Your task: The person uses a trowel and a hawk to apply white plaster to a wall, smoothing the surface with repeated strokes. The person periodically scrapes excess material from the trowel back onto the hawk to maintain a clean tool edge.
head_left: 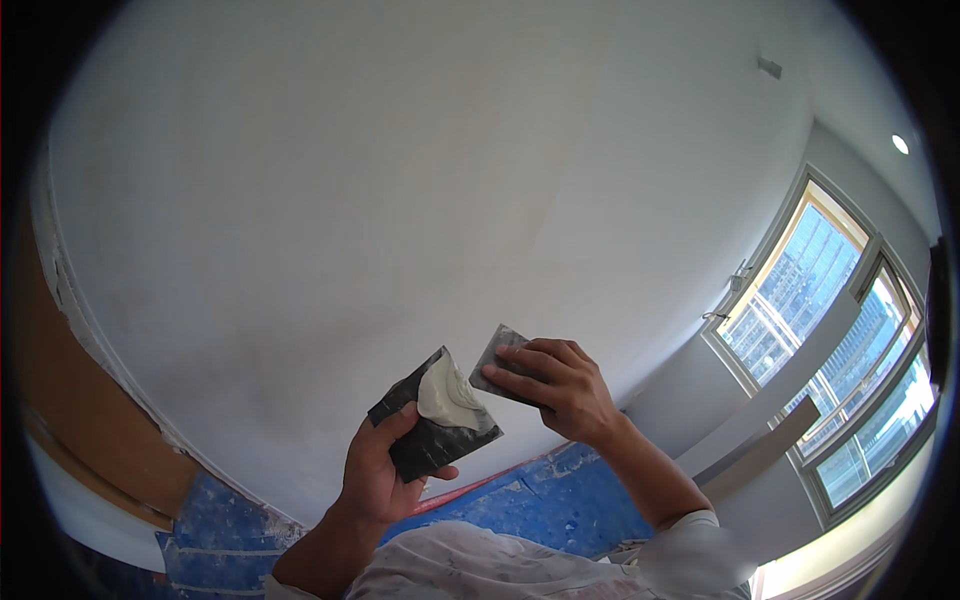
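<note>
A dark, putty-smeared square plate [435, 415] was held in the left hand [378, 470], the grip closed around its lower left corner with the thumb laid across the face and the fingers hidden behind. A lump of pale grey filler [447, 393] was carried on the upper part of that plate, heaped toward its top corner. The plate was tilted, one corner pointing up and to the right.

Just beside it, a smaller grey scraper blade [497, 357] was gripped by the right hand [560, 390]. The fingers were closed over the blade's lower half, so that only its upper left part could be seen; its near corner was brought close to the plate's right edge, though whether the two touched could not be told.

Both hands were raised in front of a broad white wall [400, 180], which filled most of the view. White paint-marked sleeves [480, 565] were seen at the lower edge, where the forearms entered. Below the wall, blue protective sheeting [560, 505] was spread over the floor, with a reddish strip along the base of the wall. A brown wooden surface [70, 400] was visible at the far left, edged with ragged white filler. To the right, a large window [850, 340] with pale frames was set in the adjoining wall, and a round ceiling light [900, 144] was lit above it.
</note>
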`<state>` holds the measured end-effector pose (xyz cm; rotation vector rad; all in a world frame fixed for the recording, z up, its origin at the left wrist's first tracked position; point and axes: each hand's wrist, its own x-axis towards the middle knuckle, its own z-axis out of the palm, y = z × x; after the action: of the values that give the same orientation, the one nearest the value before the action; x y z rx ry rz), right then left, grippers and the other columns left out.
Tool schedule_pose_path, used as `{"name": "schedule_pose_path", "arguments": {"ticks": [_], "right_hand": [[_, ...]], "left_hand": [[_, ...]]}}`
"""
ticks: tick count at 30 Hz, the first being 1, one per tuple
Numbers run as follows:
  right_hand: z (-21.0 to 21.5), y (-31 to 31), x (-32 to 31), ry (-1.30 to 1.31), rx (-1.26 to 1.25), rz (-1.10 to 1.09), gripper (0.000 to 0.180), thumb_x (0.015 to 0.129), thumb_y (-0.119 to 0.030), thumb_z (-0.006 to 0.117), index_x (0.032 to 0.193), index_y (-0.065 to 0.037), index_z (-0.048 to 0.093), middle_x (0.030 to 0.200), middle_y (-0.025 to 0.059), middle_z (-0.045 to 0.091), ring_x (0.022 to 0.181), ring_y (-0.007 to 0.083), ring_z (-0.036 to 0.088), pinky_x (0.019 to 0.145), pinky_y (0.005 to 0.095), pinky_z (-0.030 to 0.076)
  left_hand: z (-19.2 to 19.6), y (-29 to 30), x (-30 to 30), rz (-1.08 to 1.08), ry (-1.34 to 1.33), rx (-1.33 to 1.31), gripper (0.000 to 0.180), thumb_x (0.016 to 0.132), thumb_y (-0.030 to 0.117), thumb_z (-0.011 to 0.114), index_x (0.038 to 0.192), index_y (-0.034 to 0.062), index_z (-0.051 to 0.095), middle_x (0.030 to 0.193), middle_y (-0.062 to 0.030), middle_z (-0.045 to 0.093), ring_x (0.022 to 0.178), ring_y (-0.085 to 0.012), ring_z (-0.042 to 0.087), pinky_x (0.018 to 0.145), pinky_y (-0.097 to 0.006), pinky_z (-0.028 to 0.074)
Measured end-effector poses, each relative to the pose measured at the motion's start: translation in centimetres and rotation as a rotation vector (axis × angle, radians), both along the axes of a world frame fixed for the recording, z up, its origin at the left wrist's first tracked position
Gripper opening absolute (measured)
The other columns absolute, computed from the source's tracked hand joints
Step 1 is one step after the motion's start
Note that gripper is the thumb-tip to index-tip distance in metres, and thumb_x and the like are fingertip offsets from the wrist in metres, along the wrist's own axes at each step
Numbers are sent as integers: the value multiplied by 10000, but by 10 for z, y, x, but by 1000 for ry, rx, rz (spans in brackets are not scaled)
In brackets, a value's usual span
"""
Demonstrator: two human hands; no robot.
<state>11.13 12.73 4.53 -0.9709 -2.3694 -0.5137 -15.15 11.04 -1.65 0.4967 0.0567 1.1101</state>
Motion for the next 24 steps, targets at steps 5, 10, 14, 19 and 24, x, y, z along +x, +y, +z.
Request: {"name": "schedule_pose_path", "arguments": {"ticks": [5,10,14,19,24], "right_hand": [[65,-5,8,39,-72,360,555,735,-109,821,1243,-325,760,1308,-51,702,1165,211,627,1007,373,498],[87,-15,-10,-239,-76,334,493,745,-175,828,1209,-328,767,1305,-93,694,1184,201,613,1036,429,472],[96,-19,-4,-342,-117,303,504,754,-132,823,1219,-315,755,1297,-84,690,1232,204,593,1045,450,477],[152,-16,29,-378,-29,10,476,823,-13,754,1222,-272,749,1285,-53,691,1230,215,597,1053,460,492],[274,23,68,64,415,-273,496,1004,8,494,1432,-222,595,1281,59,666,1161,275,619,1021,423,513]], "left_hand": [[10,7,-6,55,171,109,403,1024,174,529,1360,-44,485,1193,-237,659,966,-365,748,608,-483,690],[29,11,0,31,298,110,414,1007,169,533,1353,-53,484,1166,-243,658,956,-381,746,607,-509,686],[37,11,-3,59,280,163,432,993,177,548,1345,-68,494,1151,-243,667,942,-377,749,598,-505,687],[31,13,-13,272,210,146,504,971,234,563,1354,-87,498,1117,-248,693,900,-351,761,579,-496,685],[18,-1,-2,348,364,13,436,967,235,543,1310,-31,584,1075,-158,735,832,-266,767,465,-392,634]]}}
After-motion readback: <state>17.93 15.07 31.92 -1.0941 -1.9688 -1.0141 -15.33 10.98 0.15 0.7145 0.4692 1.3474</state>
